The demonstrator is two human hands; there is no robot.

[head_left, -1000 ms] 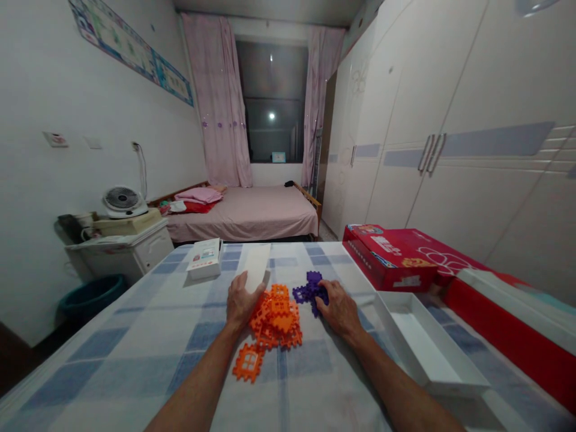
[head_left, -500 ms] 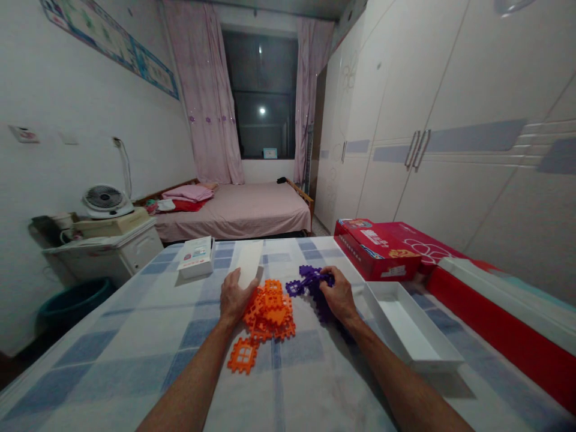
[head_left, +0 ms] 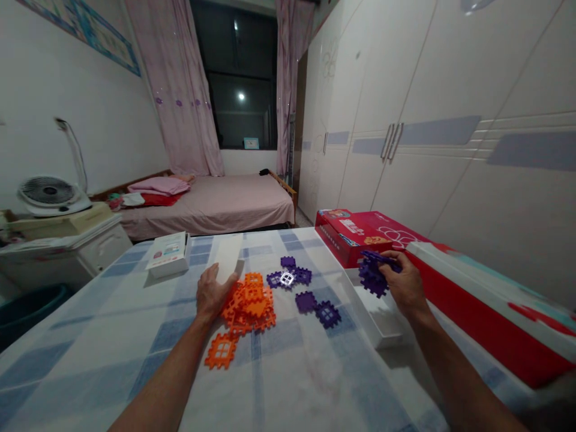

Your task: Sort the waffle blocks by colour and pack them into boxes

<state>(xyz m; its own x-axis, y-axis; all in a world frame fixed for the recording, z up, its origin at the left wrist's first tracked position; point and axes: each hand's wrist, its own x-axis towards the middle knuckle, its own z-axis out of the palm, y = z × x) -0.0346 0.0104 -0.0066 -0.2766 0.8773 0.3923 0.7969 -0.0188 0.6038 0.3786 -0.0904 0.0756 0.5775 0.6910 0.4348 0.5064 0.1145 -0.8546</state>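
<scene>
**Purple tiles held over white tray, orange pile steadied**

Nearest on the blue-and-white checked tablecloth [head_left: 135, 336] lies a lone orange square interlocking plastic tile [head_left: 221, 350], flat, just apart from the main heap. Beyond it the left hand [head_left: 210, 292] rests flat, fingers spread, touching the left edge of the pile of orange plastic tiles [head_left: 250, 303]; it grips nothing. To the right of the pile, loose purple plastic tiles [head_left: 315, 306] lie scattered flat, a few more [head_left: 288, 277] further back.

The right hand [head_left: 404, 283] is closed around a bunch of purple interlocking tiles [head_left: 372, 277], held above the far end of the long white shallow tray [head_left: 382, 321]. The bunch looks unevenly clamped, some tiles sticking out past the fingers.

Judgement: to do this well, the hand should stay low over the tray so nothing bounces out, with the left hand keeping the orange pile from sliding.

Behind the tray sits a red cardboard box [head_left: 355, 231]; a small white booklet box [head_left: 167, 254] lies at the far table edge.
</scene>
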